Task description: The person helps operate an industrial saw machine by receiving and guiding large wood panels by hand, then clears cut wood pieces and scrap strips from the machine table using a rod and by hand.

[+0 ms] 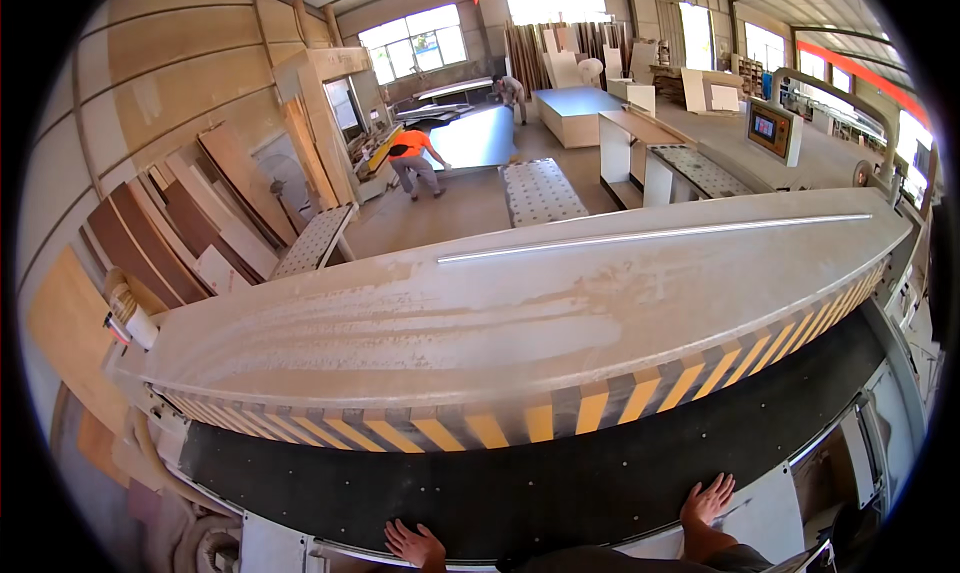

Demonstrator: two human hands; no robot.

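Observation:
A wide machine with a dusty pale beam (480, 333) spans the view; a long metal bar (650, 237) lies on top and yellow-and-dark stripes (540, 423) run along its near side. Below is a black dotted bed (480, 488). My left hand (415, 541) lies with fingers spread at that bed's near edge, at the bottom centre. My right hand (706, 503) rests to the right where a white panel (755, 523) meets the black bed, fingers spread. Neither hand holds anything.
A worker in orange (410, 158) bends at a large sheet (470, 133) beyond; two others (512, 93) (590, 71) work farther back. Perforated tables (540, 183), leaning boards (170, 223), a stacked panel bench (575, 121) and a control screen (770, 133) surround the floor (390, 228).

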